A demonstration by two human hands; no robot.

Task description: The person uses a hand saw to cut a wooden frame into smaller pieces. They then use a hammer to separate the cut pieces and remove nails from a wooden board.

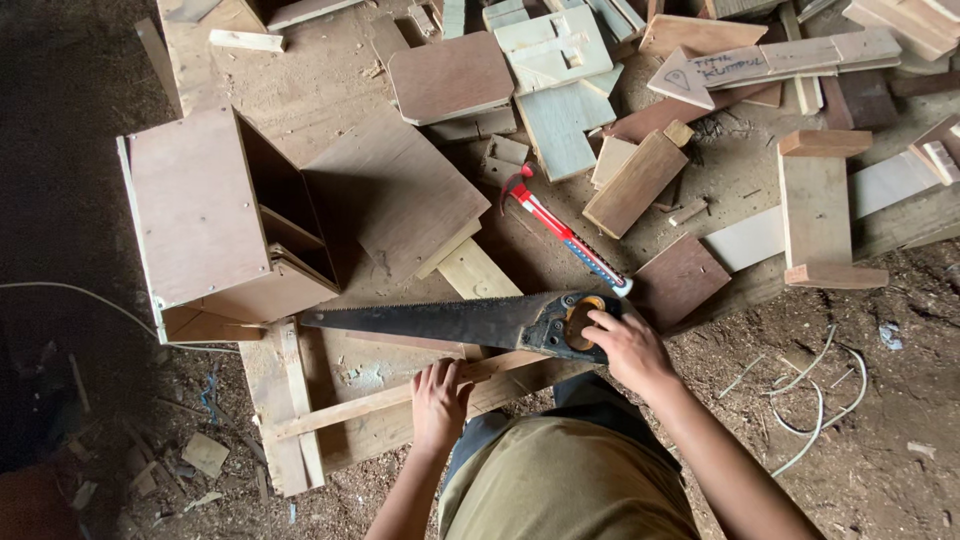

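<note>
Gripping the handsaw (450, 322), right hand (627, 350); left hand (440, 400) presses slat (400, 396).

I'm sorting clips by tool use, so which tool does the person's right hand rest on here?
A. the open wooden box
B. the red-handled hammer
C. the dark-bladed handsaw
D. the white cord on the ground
C: the right hand lies on the handle of the handsaw, while the left hand presses on a wooden strip and the hammer lies untouched beyond.
</note>
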